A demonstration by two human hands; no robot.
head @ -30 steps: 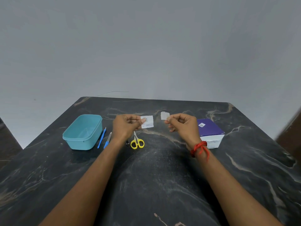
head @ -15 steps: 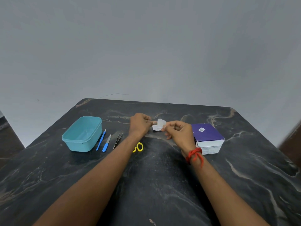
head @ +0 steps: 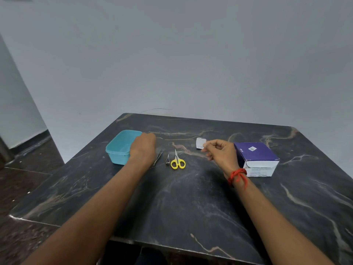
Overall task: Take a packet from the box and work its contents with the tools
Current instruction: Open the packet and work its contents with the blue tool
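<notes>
My right hand (head: 219, 153) pinches a small white packet (head: 200, 143) just above the table, left of the purple and white box (head: 256, 155). My left hand (head: 143, 148) hovers at the right rim of the teal container (head: 118, 148) with its back towards me. Its fingers are hidden, so I cannot tell whether it holds anything. Between my hands lie metal tweezers (head: 158, 157), a small dark metal tool (head: 167, 160) and yellow-handled scissors (head: 177, 161).
The dark marble table (head: 191, 197) has its near edge low in the view and its left edge beside the teal container. A grey wall stands behind the table, and dark floor shows at the left.
My hands were together on the packet in the middle. My left hand has since swung left to the teal container, covering the blue tools, while my right hand keeps the packet.
</notes>
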